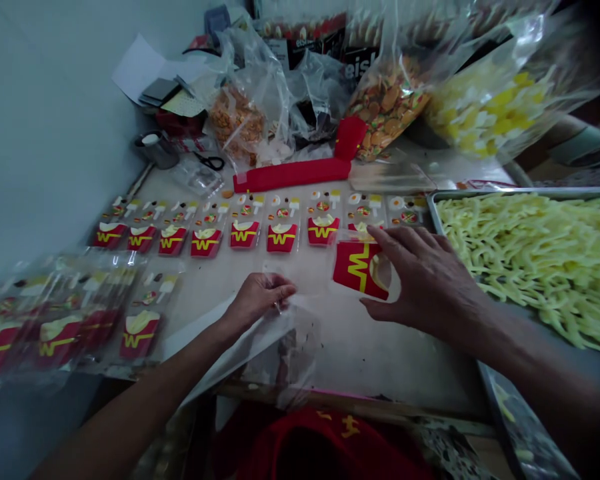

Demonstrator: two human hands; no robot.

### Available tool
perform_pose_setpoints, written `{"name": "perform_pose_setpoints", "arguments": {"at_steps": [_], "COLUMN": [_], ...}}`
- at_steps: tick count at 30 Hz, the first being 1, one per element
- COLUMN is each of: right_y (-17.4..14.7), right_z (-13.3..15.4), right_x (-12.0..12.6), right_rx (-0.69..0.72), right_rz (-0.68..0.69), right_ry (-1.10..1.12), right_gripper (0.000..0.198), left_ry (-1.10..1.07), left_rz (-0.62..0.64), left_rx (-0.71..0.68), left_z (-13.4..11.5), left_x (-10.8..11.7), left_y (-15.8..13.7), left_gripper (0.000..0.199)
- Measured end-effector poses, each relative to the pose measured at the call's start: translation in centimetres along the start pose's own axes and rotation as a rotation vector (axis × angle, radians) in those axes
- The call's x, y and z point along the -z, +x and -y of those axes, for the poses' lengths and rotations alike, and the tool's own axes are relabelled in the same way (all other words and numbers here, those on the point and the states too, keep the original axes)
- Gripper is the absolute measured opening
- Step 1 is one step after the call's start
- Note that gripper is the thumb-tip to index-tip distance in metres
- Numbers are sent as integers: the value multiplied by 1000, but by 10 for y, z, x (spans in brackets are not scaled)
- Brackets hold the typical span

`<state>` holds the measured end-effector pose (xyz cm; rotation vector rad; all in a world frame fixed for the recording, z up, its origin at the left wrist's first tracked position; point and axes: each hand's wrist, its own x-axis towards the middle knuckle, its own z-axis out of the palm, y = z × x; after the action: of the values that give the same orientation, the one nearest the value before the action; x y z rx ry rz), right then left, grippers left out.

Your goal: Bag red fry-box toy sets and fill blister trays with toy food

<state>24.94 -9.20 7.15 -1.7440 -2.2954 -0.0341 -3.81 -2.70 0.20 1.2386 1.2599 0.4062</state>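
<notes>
My right hand (420, 280) curves its thumb and fingers around a clear packet with a red fries carton (360, 270) marked with a yellow W. The packet is tilted above the table. To its left, my left hand (263, 297) is closed in a pinch on the edge of a clear plastic bag (300, 353), whose outline is hard to make out. Behind both hands runs a row of similar packets (205, 243), each with a red W carton and small food-shaped pieces above it. Another such packet (139, 333) lies at the left.
A metal tray (434, 212) heaped with pale yellow fry-shaped strips (540, 247) stands at right. More filled packets (55, 337) overlap at the left edge. Behind the row are a red strip (293, 175), scissors (211, 161), a grey cup (155, 150) and bags of small pieces (390, 100).
</notes>
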Motion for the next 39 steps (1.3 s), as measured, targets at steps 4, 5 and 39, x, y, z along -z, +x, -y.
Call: {"name": "perform_pose_setpoints", "arguments": {"at_steps": [4, 5, 39], "right_y": [-3, -4, -18], "right_z": [-5, -5, -6], "right_x": [-1, -2, 16], "right_rx": [-24, -30, -23], "right_rz": [12, 15, -25], "right_ry": [-23, -25, -21], "right_gripper": [97, 97, 98], "left_ry": [-74, -76, -10], "left_rz": [135, 116, 48], "left_rx": [41, 23, -14], "left_z": [7, 6, -12], "left_x": [4, 6, -15], "left_y": [-2, -5, -29], "left_gripper": [31, 30, 36]}}
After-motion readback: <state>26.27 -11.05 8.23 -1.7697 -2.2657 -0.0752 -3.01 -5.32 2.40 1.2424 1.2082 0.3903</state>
